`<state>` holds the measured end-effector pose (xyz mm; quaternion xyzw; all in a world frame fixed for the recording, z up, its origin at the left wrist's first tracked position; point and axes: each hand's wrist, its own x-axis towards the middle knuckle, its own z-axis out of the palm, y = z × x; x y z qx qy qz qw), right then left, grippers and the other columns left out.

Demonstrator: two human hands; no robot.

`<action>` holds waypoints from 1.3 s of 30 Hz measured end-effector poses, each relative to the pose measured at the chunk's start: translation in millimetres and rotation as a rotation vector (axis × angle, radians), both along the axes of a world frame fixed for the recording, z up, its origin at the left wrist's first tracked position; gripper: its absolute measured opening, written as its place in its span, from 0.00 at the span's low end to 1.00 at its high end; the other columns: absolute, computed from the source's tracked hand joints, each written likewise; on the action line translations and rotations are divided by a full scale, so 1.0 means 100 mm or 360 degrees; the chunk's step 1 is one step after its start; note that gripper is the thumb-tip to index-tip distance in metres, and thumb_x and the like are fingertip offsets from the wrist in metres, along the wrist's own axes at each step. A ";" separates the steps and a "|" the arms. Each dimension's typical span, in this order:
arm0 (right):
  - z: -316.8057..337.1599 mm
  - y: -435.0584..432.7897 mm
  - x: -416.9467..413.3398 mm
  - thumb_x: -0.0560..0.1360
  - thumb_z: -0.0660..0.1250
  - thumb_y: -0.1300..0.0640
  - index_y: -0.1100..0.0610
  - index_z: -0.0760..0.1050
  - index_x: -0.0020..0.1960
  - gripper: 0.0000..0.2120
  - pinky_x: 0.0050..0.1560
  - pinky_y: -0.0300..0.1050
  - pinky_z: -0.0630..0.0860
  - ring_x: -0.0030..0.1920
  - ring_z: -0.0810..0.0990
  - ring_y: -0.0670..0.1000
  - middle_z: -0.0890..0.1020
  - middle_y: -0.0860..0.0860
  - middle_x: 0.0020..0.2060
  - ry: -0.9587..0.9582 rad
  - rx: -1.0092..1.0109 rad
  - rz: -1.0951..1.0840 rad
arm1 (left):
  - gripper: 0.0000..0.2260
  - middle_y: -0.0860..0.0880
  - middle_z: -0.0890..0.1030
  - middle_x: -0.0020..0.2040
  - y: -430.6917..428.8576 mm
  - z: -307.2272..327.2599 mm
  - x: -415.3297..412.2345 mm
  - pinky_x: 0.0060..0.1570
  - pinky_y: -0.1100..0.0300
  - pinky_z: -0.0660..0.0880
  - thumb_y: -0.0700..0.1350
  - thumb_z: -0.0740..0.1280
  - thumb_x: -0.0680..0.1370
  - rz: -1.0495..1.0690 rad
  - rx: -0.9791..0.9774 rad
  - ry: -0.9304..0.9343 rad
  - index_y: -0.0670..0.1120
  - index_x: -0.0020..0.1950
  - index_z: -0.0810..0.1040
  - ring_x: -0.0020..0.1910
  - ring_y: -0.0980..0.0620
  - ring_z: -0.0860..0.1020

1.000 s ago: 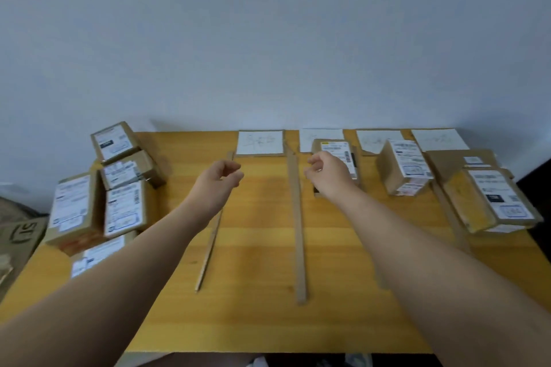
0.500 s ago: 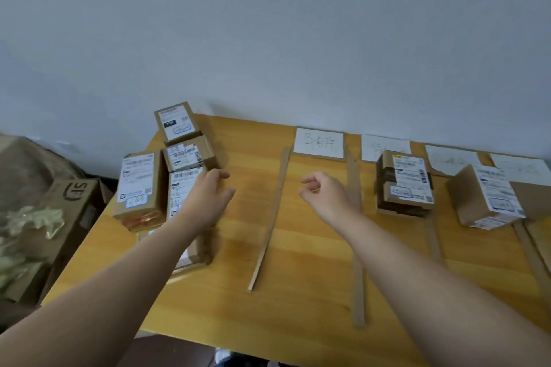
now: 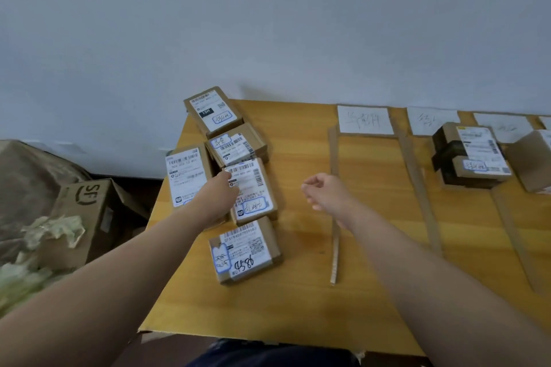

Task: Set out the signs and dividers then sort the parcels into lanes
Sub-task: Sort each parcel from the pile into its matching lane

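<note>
1. Off the bench's left edge, on the floor: brown cardboard carton w/ "SF" print (image 3: 86, 211). Prob. not part of the sort.
2. The unsorted pile hugs the left edge of the yellow wooden bench (image 3: 298, 292): 5 brown cardboard parcels w/ white labels, running from the far-left corner toward the near edge. Target, by my read, is the middle brown parcel w/ blue-ringed label (image 3: 253, 188), which touches its neighbours.
3. Left hand (image 3: 219, 197) sits at that parcel's left side. Fingers point toward the far edge, tips at the seam btwn it and the tall brown parcel (image 3: 185, 176) beside it. Clamped on the box or just lying on it: can't tell, the back of the hand hides them.
4. Key relation: target lies immediately right of the left fingers and touches them. Its long axis runs far-to-near, tipped slightly. Left hand is nearer by far.
5. Right hand (image 3: 325, 194) hovers over bare bench, apart from the pile. Fingers are loosely curled and hold nothing. It is just left of the thin cardboard divider strip (image 3: 334, 247).
6. Right of that strip is the 1st lane, headed by a white paper sign (image 3: 365, 120) at the far edge. The next lane holds a brown parcel w/ black tape (image 3: 471, 155).
7. So the carry prob. goes rightward over the strip. Label handwriting is too small to read, so which lane I can't say.
</note>
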<state>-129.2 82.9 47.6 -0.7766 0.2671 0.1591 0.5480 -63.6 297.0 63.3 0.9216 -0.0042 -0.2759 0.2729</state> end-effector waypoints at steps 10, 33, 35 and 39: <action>-0.23 0.44 -0.10 0.81 0.58 0.48 0.53 0.70 0.70 0.19 0.60 0.46 0.69 0.59 0.72 0.48 0.77 0.48 0.63 0.0141 0.0189 -0.0122 | 0.13 0.42 0.80 0.54 0.04 -0.27 0.07 0.50 0.53 0.78 0.46 0.63 0.80 0.0237 -0.0508 0.0559 0.40 0.62 0.72 0.51 0.44 0.79; 0.27 -0.01 -0.03 0.75 0.70 0.55 0.53 0.70 0.58 0.14 0.67 0.57 0.71 0.53 0.83 0.50 0.85 0.47 0.45 -0.0563 0.0696 -0.0620 | 0.19 0.54 0.79 0.55 -0.34 0.35 0.28 0.44 0.69 0.76 0.48 0.68 0.77 -0.0076 -0.0992 -0.0075 0.49 0.67 0.71 0.53 0.55 0.79; 0.31 -0.01 -0.01 0.75 0.70 0.55 0.53 0.70 0.57 0.13 0.66 0.56 0.72 0.52 0.83 0.50 0.85 0.47 0.45 -0.0595 0.0691 -0.0625 | 0.20 0.53 0.80 0.57 -0.36 0.38 0.32 0.56 0.55 0.78 0.50 0.69 0.76 -0.0072 -0.1010 -0.0067 0.50 0.67 0.72 0.56 0.52 0.80; 0.37 0.00 0.00 0.75 0.71 0.54 0.54 0.70 0.58 0.15 0.65 0.55 0.73 0.52 0.83 0.50 0.85 0.48 0.46 -0.0608 0.0668 -0.0643 | 0.19 0.52 0.81 0.57 -0.34 0.38 0.35 0.59 0.49 0.76 0.50 0.70 0.76 -0.0042 -0.1028 -0.0064 0.50 0.66 0.73 0.55 0.51 0.81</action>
